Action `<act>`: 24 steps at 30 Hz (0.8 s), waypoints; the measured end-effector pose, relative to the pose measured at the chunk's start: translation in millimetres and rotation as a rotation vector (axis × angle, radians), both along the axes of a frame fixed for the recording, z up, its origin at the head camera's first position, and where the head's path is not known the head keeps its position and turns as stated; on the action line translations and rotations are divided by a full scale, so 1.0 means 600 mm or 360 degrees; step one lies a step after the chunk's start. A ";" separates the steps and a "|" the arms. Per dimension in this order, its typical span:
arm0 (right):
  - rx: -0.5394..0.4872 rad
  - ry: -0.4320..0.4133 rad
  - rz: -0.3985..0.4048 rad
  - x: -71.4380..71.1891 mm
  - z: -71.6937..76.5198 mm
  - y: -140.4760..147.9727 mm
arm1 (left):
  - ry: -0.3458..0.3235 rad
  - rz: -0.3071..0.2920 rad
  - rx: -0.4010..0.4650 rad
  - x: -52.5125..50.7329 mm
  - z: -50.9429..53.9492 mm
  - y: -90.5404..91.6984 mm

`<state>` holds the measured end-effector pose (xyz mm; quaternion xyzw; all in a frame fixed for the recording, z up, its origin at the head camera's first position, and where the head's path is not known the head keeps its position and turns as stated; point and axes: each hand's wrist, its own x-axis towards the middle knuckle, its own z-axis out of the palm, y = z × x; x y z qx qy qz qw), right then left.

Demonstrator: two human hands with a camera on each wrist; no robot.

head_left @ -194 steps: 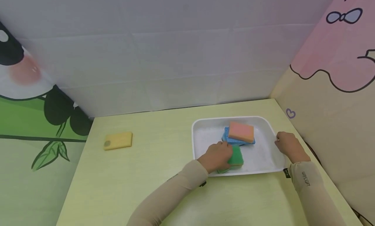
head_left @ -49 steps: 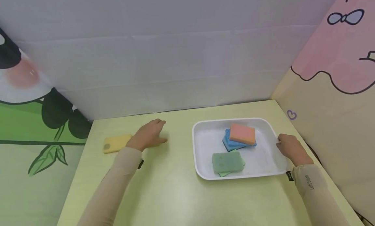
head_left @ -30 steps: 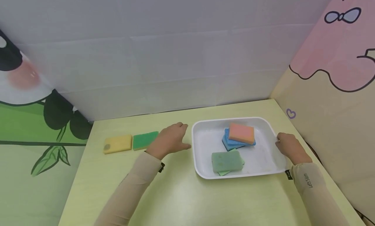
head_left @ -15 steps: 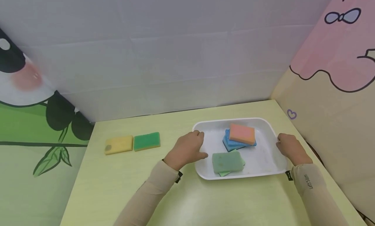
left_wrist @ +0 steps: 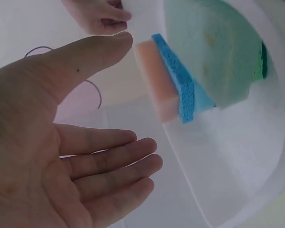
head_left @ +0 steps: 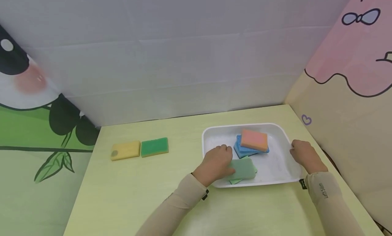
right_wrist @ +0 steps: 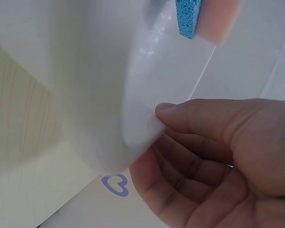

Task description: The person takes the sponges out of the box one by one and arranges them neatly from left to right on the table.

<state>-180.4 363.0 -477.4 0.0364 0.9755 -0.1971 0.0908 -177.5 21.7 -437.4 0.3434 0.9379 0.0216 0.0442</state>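
My left hand [head_left: 215, 164] is over the left part of the white tray [head_left: 275, 183], by the left end of a pale green sponge [head_left: 245, 169]. In the left wrist view the thumb and fingers of that hand [left_wrist: 61, 142] are spread, with nothing between them. The pale green sponge lies on a brighter green piece [head_left: 235, 182]. Behind it, a pink-orange sponge [head_left: 254, 140] rests on blue sponges [head_left: 242, 150]. My right hand [head_left: 307, 156] pinches the tray's right rim; the right wrist view shows the thumb of this hand [right_wrist: 204, 156] inside and the fingers outside.
On the table [head_left: 122, 188], left of the tray, a yellow sponge [head_left: 126, 151] and a green-topped sponge [head_left: 154, 147] lie side by side. A pale wall covering [head_left: 183, 59] stands behind the table, and a printed one [head_left: 349, 120] at the right.
The green-topped sponge now lies beside the yellow one, away from the tray. My left hand has moved right, from beside those sponges to the pale green one. The right hand has stayed on the rim.
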 end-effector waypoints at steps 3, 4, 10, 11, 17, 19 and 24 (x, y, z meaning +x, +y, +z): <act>0.0010 0.0015 0.0010 0.000 0.000 0.000 | -0.0035 0.0000 -0.0026 0.001 -0.011 0.014; 0.0010 0.0013 0.0009 0.000 0.000 0.000 | -0.0042 -0.0004 -0.0038 0.001 -0.015 0.019; 0.0006 -0.0018 -0.0008 0.003 0.003 -0.001 | -0.0089 -0.0041 -0.0117 -0.002 -0.040 0.041; 0.0005 -0.0018 -0.0007 0.003 0.003 0.000 | -0.0104 -0.0045 -0.0124 -0.003 -0.043 0.044; 0.0003 -0.0026 -0.0018 0.003 0.002 0.000 | -0.0179 -0.0025 -0.0157 -0.005 -0.060 0.058; -0.0001 -0.0031 -0.0023 0.003 0.002 0.000 | -0.0198 -0.0018 -0.0160 -0.006 -0.067 0.060; 0.0008 -0.0018 -0.0011 0.002 0.000 0.000 | -0.0220 -0.0020 -0.0169 -0.007 -0.083 0.066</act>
